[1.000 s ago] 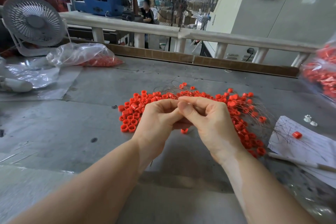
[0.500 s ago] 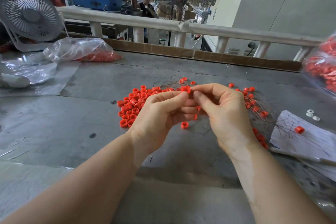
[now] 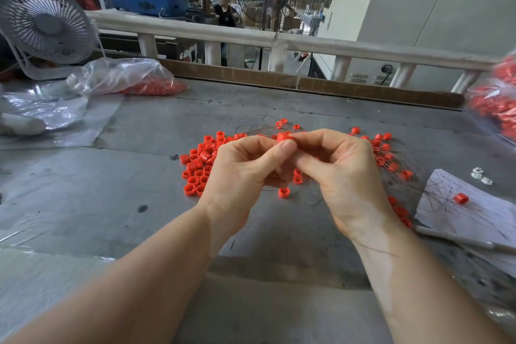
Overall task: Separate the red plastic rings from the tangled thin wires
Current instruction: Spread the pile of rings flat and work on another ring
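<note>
Two hands meet above the middle of the grey worktop (image 3: 139, 176), and between them I have one red ring (image 3: 284, 137) lifted clear of the heap. My left hand (image 3: 245, 173) has its fingers curled, the thumb tip pressed up against the underside of the ring; that grip is closed on the ring. My right hand (image 3: 343, 173) is curled too, its fingertips reaching in to the ring from the other side, so both grips pinch the same piece. Whether a wire runs through the ring I cannot tell, since the fingers cover it. Under and behind the hands lies the pile of red rings (image 3: 199, 165), thickest to the left of my left hand, with more scattered to the right among the tangled thin wires (image 3: 396, 159), which fan out toward a sheet of paper (image 3: 474, 215). A single loose ring (image 3: 284, 192) sits on the worktop just below the hands, and another ring (image 3: 460, 198) rests on the paper with a few wire ends crossing it. Small white parts (image 3: 480, 176) lie just beyond the paper. Far left, a clear plastic bag (image 3: 117, 75) holds more red pieces, near a white fan (image 3: 46, 25). At the right edge a second bag of red pieces (image 3: 497, 103) shows, blurred.
</note>
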The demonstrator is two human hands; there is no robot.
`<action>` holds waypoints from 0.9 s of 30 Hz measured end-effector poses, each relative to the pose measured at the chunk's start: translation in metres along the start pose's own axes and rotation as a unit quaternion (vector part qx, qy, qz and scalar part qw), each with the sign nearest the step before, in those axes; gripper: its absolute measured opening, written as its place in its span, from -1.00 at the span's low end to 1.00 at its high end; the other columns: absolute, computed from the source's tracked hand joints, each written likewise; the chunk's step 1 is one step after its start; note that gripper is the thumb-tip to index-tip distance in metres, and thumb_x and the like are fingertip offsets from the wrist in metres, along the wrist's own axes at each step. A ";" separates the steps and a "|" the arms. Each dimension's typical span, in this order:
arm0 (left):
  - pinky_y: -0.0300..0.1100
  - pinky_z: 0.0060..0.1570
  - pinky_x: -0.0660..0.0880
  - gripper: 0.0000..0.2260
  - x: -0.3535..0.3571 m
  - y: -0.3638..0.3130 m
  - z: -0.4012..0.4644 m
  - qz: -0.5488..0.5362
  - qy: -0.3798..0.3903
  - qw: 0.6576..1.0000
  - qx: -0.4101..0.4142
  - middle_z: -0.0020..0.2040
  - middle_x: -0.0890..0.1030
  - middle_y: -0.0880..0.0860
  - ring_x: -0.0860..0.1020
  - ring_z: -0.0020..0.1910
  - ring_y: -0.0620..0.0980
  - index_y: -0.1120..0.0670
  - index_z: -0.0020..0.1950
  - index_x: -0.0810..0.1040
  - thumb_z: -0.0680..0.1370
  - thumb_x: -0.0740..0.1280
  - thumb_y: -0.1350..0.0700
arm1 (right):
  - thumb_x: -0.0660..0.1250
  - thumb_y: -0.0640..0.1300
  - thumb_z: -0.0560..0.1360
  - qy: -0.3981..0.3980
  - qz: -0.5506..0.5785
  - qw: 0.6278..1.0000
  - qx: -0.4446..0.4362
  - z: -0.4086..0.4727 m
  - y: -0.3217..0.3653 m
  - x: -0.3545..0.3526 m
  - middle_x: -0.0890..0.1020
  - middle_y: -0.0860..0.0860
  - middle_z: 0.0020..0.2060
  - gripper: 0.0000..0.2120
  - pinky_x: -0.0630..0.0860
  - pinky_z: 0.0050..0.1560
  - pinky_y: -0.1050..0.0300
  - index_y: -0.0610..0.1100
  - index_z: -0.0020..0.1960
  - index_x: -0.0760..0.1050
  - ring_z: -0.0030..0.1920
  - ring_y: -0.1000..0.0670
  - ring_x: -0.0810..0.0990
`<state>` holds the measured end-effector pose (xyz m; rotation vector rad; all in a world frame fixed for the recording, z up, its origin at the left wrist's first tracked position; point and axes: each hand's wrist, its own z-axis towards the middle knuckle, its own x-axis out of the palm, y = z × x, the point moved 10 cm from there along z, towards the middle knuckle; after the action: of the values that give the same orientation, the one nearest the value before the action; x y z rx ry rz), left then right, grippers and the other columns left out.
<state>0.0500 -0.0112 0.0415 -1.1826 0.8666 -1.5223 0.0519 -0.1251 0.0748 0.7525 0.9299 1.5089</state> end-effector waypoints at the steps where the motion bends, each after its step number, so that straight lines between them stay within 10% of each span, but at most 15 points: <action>1: -0.26 -0.42 0.50 -0.74 0.000 -0.001 0.000 0.003 -0.001 1.000 0.003 -0.40 0.59 0.14 0.53 -0.45 -0.04 0.18 -0.29 0.60 0.26 0.41 -0.02 | 0.44 -0.17 0.30 0.001 0.001 1.000 -0.003 0.000 0.001 0.001 0.70 0.02 -0.30 -0.87 0.53 -0.21 0.26 0.03 -0.20 0.67 -0.25 0.05 0.67; 27: -0.30 -0.49 0.43 -0.82 0.005 -0.006 -0.003 -0.017 0.028 0.999 0.008 -0.44 0.58 0.05 0.50 -0.48 -0.10 0.09 -0.37 0.61 0.30 0.39 -0.02 | 0.41 -0.21 0.35 -0.001 0.021 0.999 -0.032 0.000 0.010 0.000 0.68 0.05 -0.36 -0.84 0.51 -0.26 0.31 0.04 -0.21 0.68 -0.32 0.10 0.64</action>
<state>0.0458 -0.0143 0.0473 -1.1523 0.8739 -1.5937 0.0472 -0.1259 0.0832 0.7315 0.8645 1.5661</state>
